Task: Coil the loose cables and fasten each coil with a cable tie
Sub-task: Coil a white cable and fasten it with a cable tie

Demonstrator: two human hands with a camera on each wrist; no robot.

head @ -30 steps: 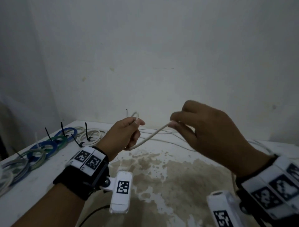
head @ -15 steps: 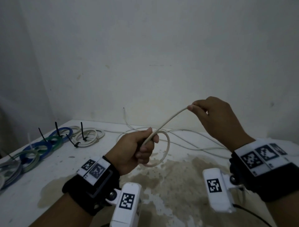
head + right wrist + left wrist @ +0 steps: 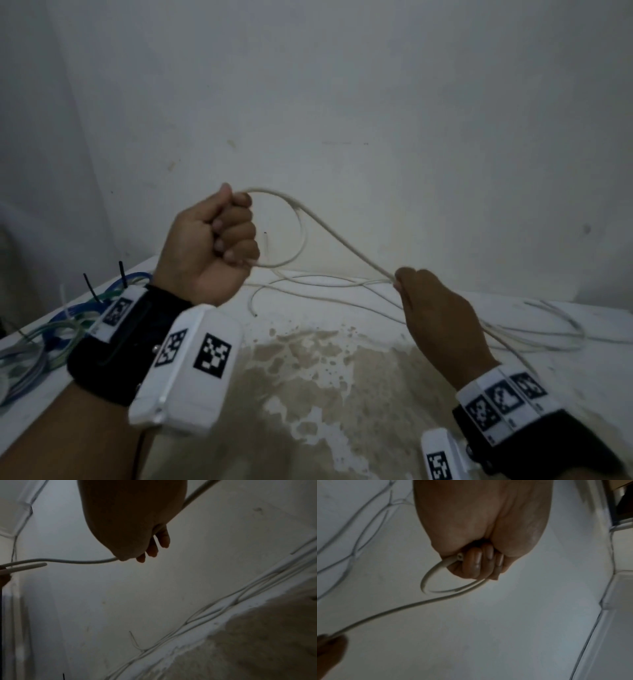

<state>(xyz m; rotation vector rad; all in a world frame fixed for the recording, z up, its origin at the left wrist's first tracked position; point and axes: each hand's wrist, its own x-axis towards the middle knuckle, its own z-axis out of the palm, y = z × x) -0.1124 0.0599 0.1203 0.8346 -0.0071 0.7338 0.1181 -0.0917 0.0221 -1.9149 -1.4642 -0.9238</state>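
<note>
A white cable (image 3: 346, 241) runs through the air between my two hands. My left hand (image 3: 219, 240) is raised in a fist and grips one small loop of it (image 3: 426, 577), with the cut end (image 3: 459, 557) poking out beside the fingers. My right hand (image 3: 431, 308), lower and to the right, pinches the cable at its fingertips (image 3: 118, 559). Behind that hand the cable trails down to the table (image 3: 342, 394), where more loose white cable (image 3: 534, 337) lies along the back wall.
Coiled blue, green and pale cables (image 3: 58, 329) fastened with black ties (image 3: 89, 286) lie at the table's left edge. A white wall stands close behind. A large brown stain covers the table's middle.
My left hand has risen and turned into a fist with the loop beside it. My right hand has dropped lower and slid further along the cable.
</note>
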